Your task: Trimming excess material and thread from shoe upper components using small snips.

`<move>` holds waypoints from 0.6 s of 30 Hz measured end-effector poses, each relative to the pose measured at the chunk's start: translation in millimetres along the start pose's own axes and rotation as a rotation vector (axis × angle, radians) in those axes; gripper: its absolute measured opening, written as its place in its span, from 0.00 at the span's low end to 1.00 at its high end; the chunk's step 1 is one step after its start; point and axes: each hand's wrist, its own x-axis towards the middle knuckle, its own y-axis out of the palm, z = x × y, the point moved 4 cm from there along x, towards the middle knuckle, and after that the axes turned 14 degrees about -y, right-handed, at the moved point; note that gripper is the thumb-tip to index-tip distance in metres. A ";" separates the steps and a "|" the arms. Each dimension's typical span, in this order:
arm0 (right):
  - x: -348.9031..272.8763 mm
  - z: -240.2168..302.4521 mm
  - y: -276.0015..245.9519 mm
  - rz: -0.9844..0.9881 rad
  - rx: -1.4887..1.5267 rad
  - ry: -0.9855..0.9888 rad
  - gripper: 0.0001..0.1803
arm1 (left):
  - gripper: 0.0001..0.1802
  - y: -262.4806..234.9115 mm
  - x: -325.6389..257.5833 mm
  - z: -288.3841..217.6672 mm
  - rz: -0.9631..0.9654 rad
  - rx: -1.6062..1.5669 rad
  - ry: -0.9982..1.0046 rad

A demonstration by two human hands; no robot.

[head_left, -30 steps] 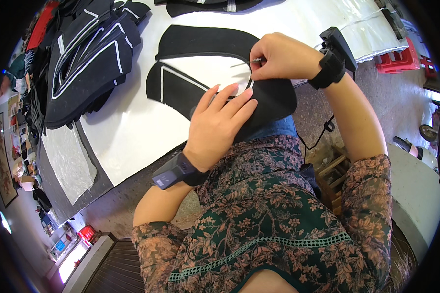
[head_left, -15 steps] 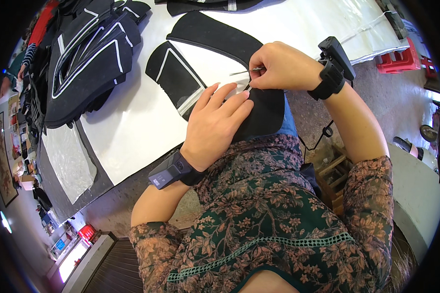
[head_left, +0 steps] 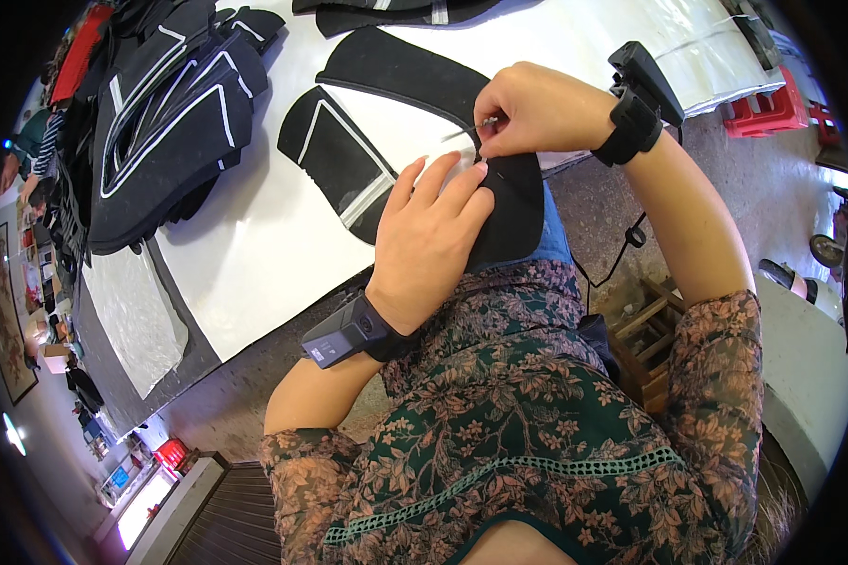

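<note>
Resting on the black panel (head_left: 504,207) at the near edge of the worktop (head_left: 264,245), the left hand (head_left: 431,231) has its fingers slightly spread. The right hand (head_left: 542,111), fingertips narrow, pinches a slim metal tool (head_left: 464,131), perhaps tweezers, just beside it.

On the left part of the counter (head_left: 254,273), I see a pile of black pieces (head_left: 174,184) with white lines on them. A glossy plastic sheet (head_left: 141,315) lies also on the counter, at its left end. Beyond this end of the counter, there is a striped sleeve (head_left: 49,141) of another person and a framed picture (head_left: 8,320). To the right of the counter, I can see a red plastic stool (head_left: 768,108) and a wooden frame (head_left: 652,330) on the floor (head_left: 711,198).
</note>
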 end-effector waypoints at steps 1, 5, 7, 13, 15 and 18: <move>1.3 0.2 -2.5 -0.029 -0.023 -0.029 0.11 | 0.15 -0.3 0.5 -0.3 -0.001 0.002 -0.002; 3.5 0.9 -3.6 0.018 -0.047 0.031 0.12 | 0.19 -1.5 -6.6 -2.8 0.025 0.013 -0.017; 3.1 -0.1 -1.7 -0.014 -0.050 0.000 0.13 | 0.21 -1.0 -21.9 -5.2 0.032 0.027 -0.041; -2.5 8.0 14.6 -0.032 -0.019 0.046 0.11 | 0.23 -9.1 -52.1 16.6 0.030 -0.057 -0.094; -7.5 25.5 33.8 -0.106 -0.081 0.082 0.12 | 0.18 -18.4 -52.5 30.5 -0.023 -0.020 -0.106; -11.5 32.4 49.2 -0.205 -0.090 0.133 0.12 | 0.16 -20.8 -44.6 33.0 -0.063 -0.019 -0.097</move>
